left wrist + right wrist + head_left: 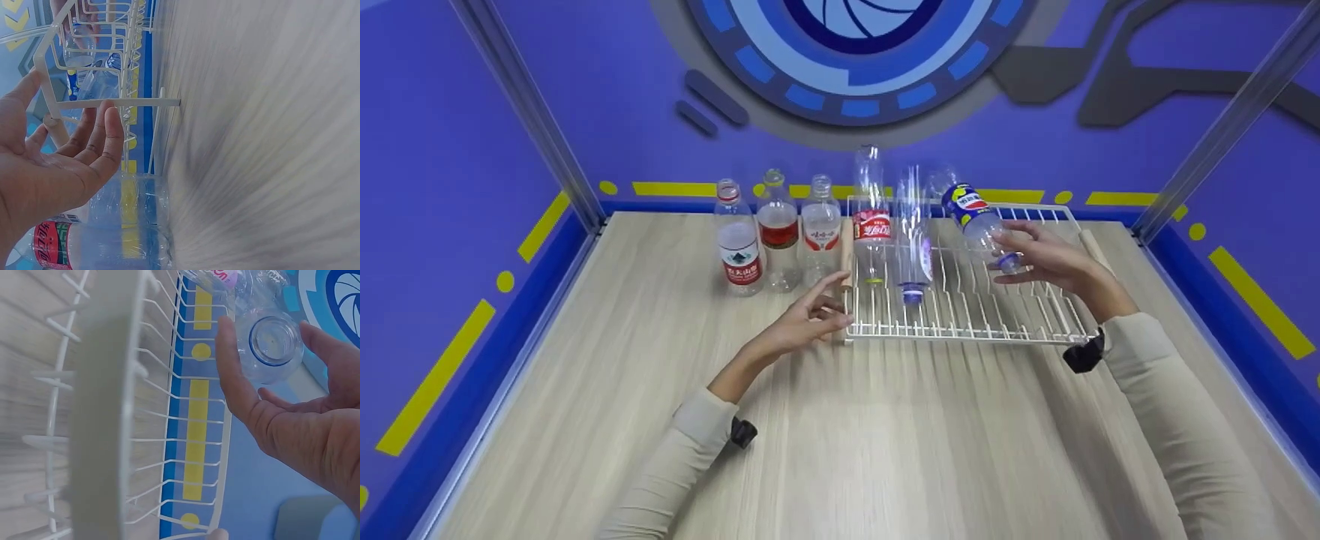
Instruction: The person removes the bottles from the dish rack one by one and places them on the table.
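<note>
My right hand holds a clear bottle with a blue Pepsi-style label near its neck, tilted above the wire rack. In the right wrist view, fingers and thumb stand on both sides of the bottle's round mouth. At the rack's front left corner my left hand grips the frame, its thumb and fingertips against the white bars. Two bottles lean neck down in the rack: a red-labelled one and a clear one with a purple cap.
Three bottles stand upright left of the rack: one with a white and red label, one with a dark red label, and one with a pale label. Blue walls surround the wooden table.
</note>
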Available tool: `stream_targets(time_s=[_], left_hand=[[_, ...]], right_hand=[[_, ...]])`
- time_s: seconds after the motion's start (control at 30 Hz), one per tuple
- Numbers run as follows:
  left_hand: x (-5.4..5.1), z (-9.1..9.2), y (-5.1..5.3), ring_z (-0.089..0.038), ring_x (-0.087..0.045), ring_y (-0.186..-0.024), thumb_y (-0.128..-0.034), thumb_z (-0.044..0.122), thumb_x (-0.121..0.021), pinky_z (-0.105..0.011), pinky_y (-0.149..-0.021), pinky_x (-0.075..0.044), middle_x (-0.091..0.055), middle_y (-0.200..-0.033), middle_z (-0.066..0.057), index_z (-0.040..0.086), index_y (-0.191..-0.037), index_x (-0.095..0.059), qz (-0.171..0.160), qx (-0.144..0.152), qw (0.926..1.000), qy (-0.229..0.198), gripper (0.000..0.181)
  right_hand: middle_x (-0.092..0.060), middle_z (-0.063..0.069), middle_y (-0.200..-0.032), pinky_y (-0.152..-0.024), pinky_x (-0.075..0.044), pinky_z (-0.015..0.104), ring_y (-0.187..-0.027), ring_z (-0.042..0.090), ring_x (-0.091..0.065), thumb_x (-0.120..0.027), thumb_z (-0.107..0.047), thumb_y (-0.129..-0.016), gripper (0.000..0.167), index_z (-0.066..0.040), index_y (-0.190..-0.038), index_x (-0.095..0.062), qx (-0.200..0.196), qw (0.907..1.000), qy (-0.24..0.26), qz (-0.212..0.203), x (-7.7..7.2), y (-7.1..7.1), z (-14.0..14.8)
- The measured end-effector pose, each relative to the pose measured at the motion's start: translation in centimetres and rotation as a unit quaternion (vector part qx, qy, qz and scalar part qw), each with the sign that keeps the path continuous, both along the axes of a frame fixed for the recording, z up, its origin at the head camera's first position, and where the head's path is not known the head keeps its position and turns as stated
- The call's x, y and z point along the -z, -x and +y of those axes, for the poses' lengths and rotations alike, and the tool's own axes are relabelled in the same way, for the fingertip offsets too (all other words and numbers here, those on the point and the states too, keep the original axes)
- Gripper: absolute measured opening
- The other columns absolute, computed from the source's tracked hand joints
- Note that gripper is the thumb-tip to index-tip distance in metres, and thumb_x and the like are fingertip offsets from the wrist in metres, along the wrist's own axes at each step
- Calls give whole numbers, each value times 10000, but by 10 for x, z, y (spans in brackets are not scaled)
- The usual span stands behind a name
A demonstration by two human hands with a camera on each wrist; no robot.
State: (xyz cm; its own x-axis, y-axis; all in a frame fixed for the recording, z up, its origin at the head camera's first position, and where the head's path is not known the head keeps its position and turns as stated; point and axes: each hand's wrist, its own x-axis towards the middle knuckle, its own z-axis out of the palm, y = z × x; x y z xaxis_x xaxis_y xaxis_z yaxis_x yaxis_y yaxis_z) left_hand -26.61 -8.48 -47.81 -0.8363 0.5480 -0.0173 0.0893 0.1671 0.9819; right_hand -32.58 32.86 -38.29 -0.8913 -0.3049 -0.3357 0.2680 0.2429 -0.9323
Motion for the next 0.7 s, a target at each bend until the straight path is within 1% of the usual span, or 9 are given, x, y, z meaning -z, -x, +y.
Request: stream_targets(time_s=[0.07, 0.13, 0.27, 0.4, 0.53, 0.7], left_hand=[[0, 0, 0, -301, -559, -1233, -1007, 277, -649, -446, -940, -548, -509, -1438, -251, 346, -1613, -247, 12, 0, 10000, -12, 731], [1, 0, 0, -293, -563, -1226, -1006, 274, -653, -420, -934, -546, -520, -1425, -239, 346, -1614, -248, 19, -4, 10000, -37, 733], [1, 0, 0, -293, -570, -1210, -1009, 221, -644, -423, -931, -545, -534, -1410, -255, 330, -1617, -250, 33, -22, 10000, -88, 732], [1, 0, 0, -297, -566, -1220, -1009, 214, -642, -421, -933, -543, -534, -1418, -256, 335, -1618, -244, 33, -18, 10000, -65, 738], [2, 1, 2, -303, -561, -1230, -1009, 224, -640, -441, -955, -545, -524, -1427, -254, 353, -1616, -244, 19, -25, 10000, -51, 736], [3, 1, 1, -305, -563, -1222, -1023, 172, -611, -482, -962, -548, -511, -1430, -283, 355, -1615, -244, 0, -19, 10000, -96, 720]], right_hand=[[-415, 195, -1356, -930, -604, 383, -1014, 170, -706, -521, -366, -1065, 828, -26, -1616, -5, 79, 9998, 144, 65, 0, -3, 2], [-443, 174, -1291, -906, -612, 364, -1007, 173, -705, -525, -357, -1064, 807, -7, -1608, -42, 210, 9992, 307, 138, 1, -6, 3], [-503, 146, -1176, -889, -617, 354, -975, 176, -709, -563, -337, -1049, 756, -9, -1576, -133, 536, 9957, 726, 209, 3, -12, 5], [-500, 145, -1236, -912, -609, 371, -982, 185, -720, -602, -327, -1031, 712, -48, -1545, -197, 854, 9905, 1046, 247, 3, -18, 6], [-477, 142, -1286, -894, -613, 352, -985, 195, -734, -604, -303, -1031, 667, -76, -1530, -223, 1037, 9847, 1346, 378, 2, -24, 6], [-515, 118, -1261, -872, -620, 353, -983, 228, -740, -586, -235, -1042, 475, -123, -1435, -344, 1089, 9734, 1935, 563, 3, -32, 7]])
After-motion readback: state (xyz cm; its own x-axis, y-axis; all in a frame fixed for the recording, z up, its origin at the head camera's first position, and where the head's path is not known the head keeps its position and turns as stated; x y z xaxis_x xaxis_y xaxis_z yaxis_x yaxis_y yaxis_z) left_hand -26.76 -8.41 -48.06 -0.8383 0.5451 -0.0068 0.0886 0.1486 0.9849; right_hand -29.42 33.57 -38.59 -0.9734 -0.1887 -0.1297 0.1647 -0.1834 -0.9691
